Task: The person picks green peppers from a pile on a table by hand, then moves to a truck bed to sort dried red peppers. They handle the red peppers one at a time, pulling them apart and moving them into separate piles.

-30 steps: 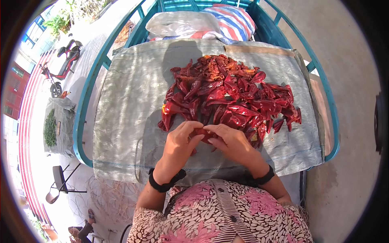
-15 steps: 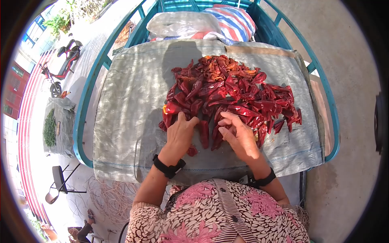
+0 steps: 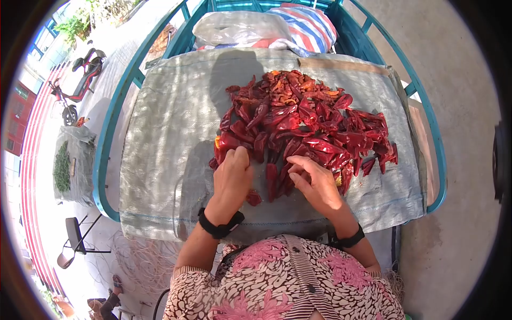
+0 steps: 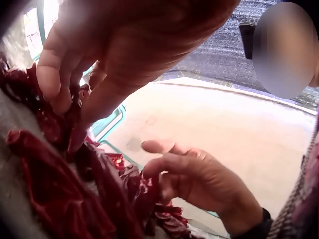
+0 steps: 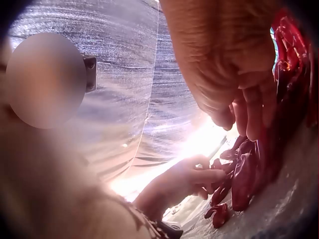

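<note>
Dark red, glossy dried peppers point(image 3: 320, 144) lie in a heap on a grey woven sheet point(image 3: 165, 138). At the heap's near left edge, my left hand point(image 3: 232, 178) has its fingers bent down among them. In the left wrist view its thumb and fingertips pinch a red pepper point(image 4: 52, 127), partly hidden by the fingers. My right hand point(image 3: 316, 184) hovers by the near edge with loosely bent fingers and nothing in them. Between the hands, one long pepper point(image 3: 272, 181) points toward me. A small red piece point(image 3: 254, 198) lies beside my left wrist.
Teal metal rails point(image 3: 109, 133) of a cart border the sheet on both sides. Behind the heap are a clear plastic bag point(image 3: 240, 28) and a striped sack point(image 3: 309, 26). A wooden strip point(image 3: 341, 66) lies along the sheet's far right edge.
Both hands were together on one red pepper, then parted, and a pepper now lies between them. My left hand's fingers have closed down at the heap; the right hand has hardly moved since parting.
</note>
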### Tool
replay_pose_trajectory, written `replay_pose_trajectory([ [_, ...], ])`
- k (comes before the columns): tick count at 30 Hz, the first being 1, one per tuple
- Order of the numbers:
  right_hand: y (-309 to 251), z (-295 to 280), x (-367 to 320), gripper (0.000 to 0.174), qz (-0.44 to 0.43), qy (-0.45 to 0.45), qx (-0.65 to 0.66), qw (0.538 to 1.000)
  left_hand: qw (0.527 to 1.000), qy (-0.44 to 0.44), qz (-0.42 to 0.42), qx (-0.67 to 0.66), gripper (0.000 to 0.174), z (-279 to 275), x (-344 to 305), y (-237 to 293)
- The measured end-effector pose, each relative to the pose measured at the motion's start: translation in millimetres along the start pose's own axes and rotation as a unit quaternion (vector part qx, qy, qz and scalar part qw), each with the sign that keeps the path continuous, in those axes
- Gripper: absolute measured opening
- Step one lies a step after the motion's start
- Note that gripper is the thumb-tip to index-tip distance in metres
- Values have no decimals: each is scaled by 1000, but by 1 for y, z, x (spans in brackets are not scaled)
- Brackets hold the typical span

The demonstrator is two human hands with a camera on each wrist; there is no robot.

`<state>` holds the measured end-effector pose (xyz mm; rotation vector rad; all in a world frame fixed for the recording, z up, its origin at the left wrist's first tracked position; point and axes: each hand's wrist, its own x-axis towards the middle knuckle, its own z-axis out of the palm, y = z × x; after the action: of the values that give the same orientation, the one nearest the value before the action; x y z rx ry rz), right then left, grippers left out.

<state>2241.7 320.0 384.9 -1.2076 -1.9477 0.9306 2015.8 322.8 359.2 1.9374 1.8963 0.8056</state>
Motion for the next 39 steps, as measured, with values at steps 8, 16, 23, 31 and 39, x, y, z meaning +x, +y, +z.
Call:
replay_pose_trajectory([
  [8, -9, 7, 8, 40, -12, -57, 59, 997, 966, -84, 16, -245, 38, -15, -16, 25],
  [16, -14, 0, 9, 37, 34, 79, 18, 996, 970, -120, 51, -204, 29, -7, 5, 25],
  [23, 0, -1, 5, 39, 10, 73, 11, 997, 982, -147, 90, 79, 35, 29, 16, 38],
  [31, 8, 0, 0, 38, 20, 88, 31, 995, 994, -88, 6, 72, 66, 52, 35, 40],
  [39, 14, 2, -1, 37, 27, 81, 46, 995, 992, -93, -24, 80, 55, 52, 52, 36],
])
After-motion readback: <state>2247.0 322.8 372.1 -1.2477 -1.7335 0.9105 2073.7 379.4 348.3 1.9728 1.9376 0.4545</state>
